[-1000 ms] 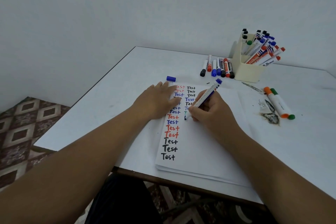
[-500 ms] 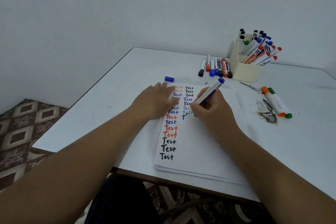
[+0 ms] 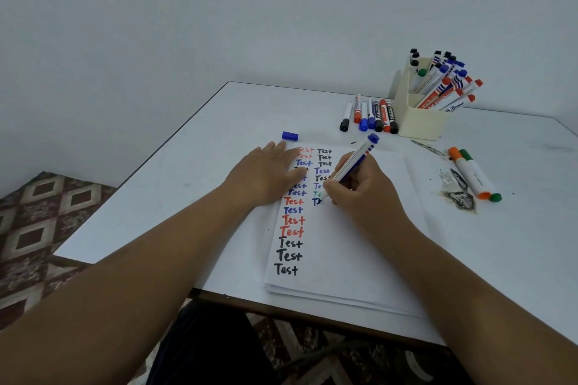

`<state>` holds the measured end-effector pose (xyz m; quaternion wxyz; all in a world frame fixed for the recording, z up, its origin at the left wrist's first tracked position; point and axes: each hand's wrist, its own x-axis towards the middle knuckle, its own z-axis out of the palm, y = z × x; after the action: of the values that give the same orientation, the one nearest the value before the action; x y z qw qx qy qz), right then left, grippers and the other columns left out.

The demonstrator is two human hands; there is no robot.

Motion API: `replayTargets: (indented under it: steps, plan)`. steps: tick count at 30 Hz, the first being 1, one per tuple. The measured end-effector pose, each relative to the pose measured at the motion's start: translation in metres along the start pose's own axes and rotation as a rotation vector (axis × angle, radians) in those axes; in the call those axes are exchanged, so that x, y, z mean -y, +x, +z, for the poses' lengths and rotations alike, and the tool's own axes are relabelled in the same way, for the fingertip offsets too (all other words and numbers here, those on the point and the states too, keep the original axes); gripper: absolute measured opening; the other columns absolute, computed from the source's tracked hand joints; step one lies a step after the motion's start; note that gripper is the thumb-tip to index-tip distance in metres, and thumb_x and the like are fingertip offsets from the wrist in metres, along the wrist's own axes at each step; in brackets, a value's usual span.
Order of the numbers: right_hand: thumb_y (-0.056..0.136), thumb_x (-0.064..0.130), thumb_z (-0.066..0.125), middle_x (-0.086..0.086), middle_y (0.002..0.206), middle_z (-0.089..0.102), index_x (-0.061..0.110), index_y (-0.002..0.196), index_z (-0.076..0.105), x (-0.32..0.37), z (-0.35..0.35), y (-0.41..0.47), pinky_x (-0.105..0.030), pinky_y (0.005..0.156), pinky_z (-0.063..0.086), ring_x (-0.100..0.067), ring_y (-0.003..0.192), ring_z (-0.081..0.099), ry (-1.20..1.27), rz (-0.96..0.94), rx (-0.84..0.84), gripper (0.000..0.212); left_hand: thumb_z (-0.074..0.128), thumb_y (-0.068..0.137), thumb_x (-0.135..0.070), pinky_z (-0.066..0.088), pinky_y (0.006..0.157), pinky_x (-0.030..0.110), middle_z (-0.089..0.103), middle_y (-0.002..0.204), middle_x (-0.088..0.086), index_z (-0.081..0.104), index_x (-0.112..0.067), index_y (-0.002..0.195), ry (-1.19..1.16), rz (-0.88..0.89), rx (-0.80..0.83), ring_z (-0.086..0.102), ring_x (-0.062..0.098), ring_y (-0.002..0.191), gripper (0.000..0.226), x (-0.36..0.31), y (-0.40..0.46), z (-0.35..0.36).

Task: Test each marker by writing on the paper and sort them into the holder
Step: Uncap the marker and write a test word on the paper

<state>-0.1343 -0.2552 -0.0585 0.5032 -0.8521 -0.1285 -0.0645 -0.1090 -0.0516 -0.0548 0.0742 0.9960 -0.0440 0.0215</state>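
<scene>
Writing with a blue marker, tip on the paper.
Right hand pinches it; left hand lies flat, fingers spread.

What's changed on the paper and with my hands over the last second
The right hand keeps gripping the blue marker and has started another blue word in the second column of the paper. The left hand still lies flat on the sheet; the blue cap hasn't moved.

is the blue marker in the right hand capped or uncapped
Uncapped: the blue marker has its tip on the paper, and a loose blue cap lies on the table.
</scene>
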Motion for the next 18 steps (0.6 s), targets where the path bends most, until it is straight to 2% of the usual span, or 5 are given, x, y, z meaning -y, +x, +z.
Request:
replayTargets:
  steps: [5, 11, 15, 18]
  plan:
    - [0.087, 0.025, 0.071, 0.004, 0.083, 0.067, 0.02, 0.106, 0.057, 0.0008, 0.0, -0.0026, -0.021, 0.066, 0.05, -0.01, 0.073, 0.063, 0.011, -0.005, 0.02, 0.024, 0.031, 0.1, -0.061, 0.03, 0.114, 0.043, 0.019, 0.166, 0.001, 0.024, -0.031, 0.157, -0.005, 0.003, -0.012, 0.029, 0.023, 0.146, 0.065, -0.0009, 0.0, 0.0002]
    - [0.086, 0.025, 0.071, 0.001, 0.087, 0.067, 0.016, 0.107, 0.057, -0.0013, -0.0023, 0.0025, -0.024, 0.065, 0.049, -0.016, 0.077, 0.065, 0.018, 0.031, -0.038, 0.028, 0.032, 0.101, -0.059, 0.027, 0.115, 0.043, 0.018, 0.166, 0.001, 0.024, -0.03, 0.158, -0.019, 0.004, -0.007, 0.027, 0.023, 0.147, 0.064, -0.0028, -0.0034, -0.0033]
    - [0.086, 0.026, 0.071, 0.001, 0.086, 0.066, 0.017, 0.107, 0.057, -0.0012, -0.0009, 0.0024, -0.021, 0.064, 0.048, -0.018, 0.079, 0.065, -0.006, 0.03, -0.03, 0.027, 0.032, 0.101, -0.057, 0.031, 0.112, 0.042, 0.023, 0.164, 0.002, 0.027, -0.028, 0.157, -0.007, 0.018, -0.02, 0.033, 0.023, 0.143, 0.063, -0.0038, -0.0033, -0.0042]
    - [0.085, 0.025, 0.07, 0.001, 0.084, 0.067, 0.018, 0.104, 0.057, -0.0004, -0.0011, 0.001, -0.024, 0.065, 0.051, -0.019, 0.078, 0.065, -0.004, 0.024, -0.024, 0.024, 0.032, 0.1, -0.059, 0.035, 0.109, 0.042, 0.027, 0.162, 0.002, 0.028, -0.028, 0.156, -0.007, 0.02, -0.023, 0.037, 0.023, 0.14, 0.063, -0.0013, -0.0006, -0.0014]
